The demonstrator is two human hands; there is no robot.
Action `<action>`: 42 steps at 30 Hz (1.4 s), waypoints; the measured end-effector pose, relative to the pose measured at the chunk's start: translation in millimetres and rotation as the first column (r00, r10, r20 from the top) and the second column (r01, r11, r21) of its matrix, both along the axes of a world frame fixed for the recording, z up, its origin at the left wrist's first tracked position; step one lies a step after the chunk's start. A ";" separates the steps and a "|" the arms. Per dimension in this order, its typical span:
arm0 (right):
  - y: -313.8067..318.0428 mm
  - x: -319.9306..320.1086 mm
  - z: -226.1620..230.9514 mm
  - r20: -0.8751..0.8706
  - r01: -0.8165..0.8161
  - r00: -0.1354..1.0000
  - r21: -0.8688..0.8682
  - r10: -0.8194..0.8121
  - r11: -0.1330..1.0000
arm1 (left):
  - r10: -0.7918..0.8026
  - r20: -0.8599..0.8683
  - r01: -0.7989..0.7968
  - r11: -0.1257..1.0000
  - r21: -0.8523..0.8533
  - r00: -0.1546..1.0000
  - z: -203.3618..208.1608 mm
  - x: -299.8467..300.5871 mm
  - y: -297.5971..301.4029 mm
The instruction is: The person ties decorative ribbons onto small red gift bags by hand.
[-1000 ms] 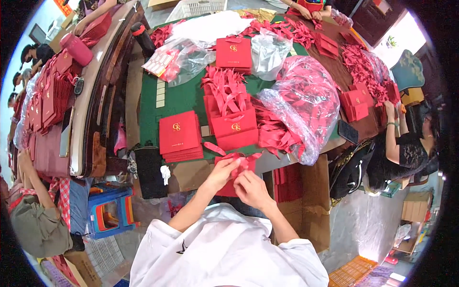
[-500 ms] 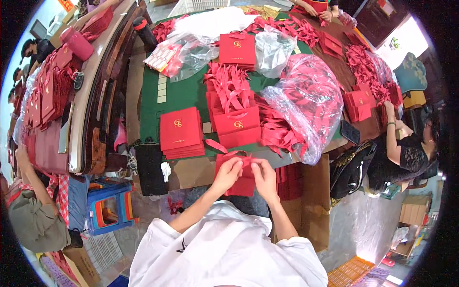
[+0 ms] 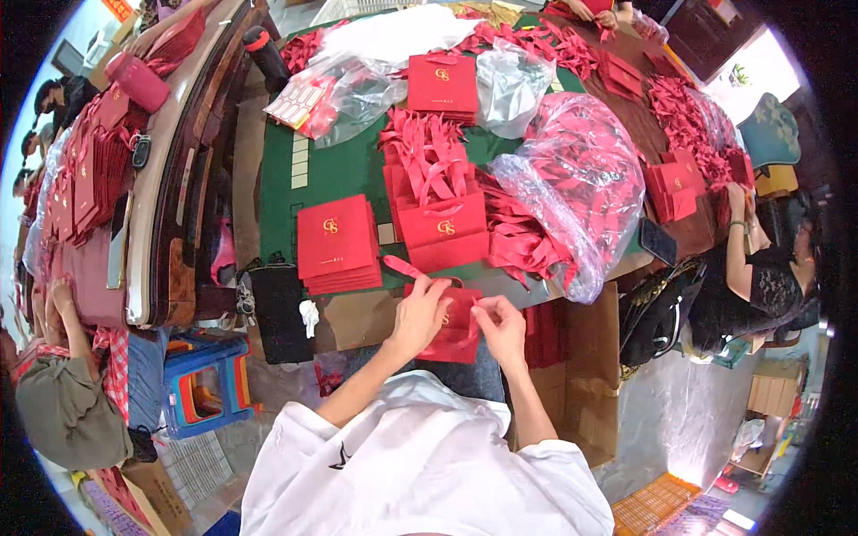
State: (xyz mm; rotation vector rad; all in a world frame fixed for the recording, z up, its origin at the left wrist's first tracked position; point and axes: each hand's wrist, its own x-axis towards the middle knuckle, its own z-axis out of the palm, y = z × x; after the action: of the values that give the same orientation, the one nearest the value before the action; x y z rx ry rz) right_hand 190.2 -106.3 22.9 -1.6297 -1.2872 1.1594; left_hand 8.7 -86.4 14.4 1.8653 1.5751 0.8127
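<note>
A small red paper gift bag (image 3: pixel 458 334) with a gold emblem hangs in front of me at the table's near edge. My left hand (image 3: pixel 418 317) is closed at its upper left side, the fingertips partly hidden against the bag. At its upper right, my right hand (image 3: pixel 500 329) pinches a red ribbon handle (image 3: pixel 473 305). Just beyond lies a row of red bags (image 3: pixel 444 234) with a heap of ribbons (image 3: pixel 424 156) on top. Left of that row sits a neat stack of flat red bags (image 3: pixel 337 241).
A clear plastic sack of red ribbons (image 3: pixel 585 183) bulges at the right of the green table top (image 3: pixel 349 174). A black bottle (image 3: pixel 266 58) stands far left. Below right is an open cardboard box (image 3: pixel 590 384); blue stools (image 3: pixel 201 384) stand lower left. Co-workers sit on both sides.
My left hand has turned and shifted left along the bag's top, so the emblem now shows. The right hand has moved slightly right with the ribbon.
</note>
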 end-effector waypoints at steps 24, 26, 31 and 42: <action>0.2 -23.5 -5.8 0.112 0.076 0.990 0.052 -0.081 0.996 | -0.128 0.116 0.147 0.974 -0.173 0.985 15.3 0.1 8.6; 2.3 -25.6 3.7 0.224 0.032 0.973 0.078 -0.049 0.996 | -0.144 0.059 0.151 0.978 -0.142 0.988 12.6 -0.7 8.0; 5.1 -29.9 -0.4 0.289 -0.007 0.956 0.174 -0.044 0.985 | -0.120 0.028 0.123 0.981 -0.149 0.992 15.8 1.0 6.6; 2.8 -41.1 -11.1 0.171 0.079 0.977 0.274 -0.129 0.958 | -0.060 0.318 0.103 0.987 -0.122 0.946 8.0 0.6 5.7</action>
State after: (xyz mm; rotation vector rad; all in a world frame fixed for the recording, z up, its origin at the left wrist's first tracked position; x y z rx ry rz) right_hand 149.2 -103.5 11.7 -1.6115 -1.3901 0.7460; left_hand 9.3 -80.7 22.5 1.6014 1.3122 0.8907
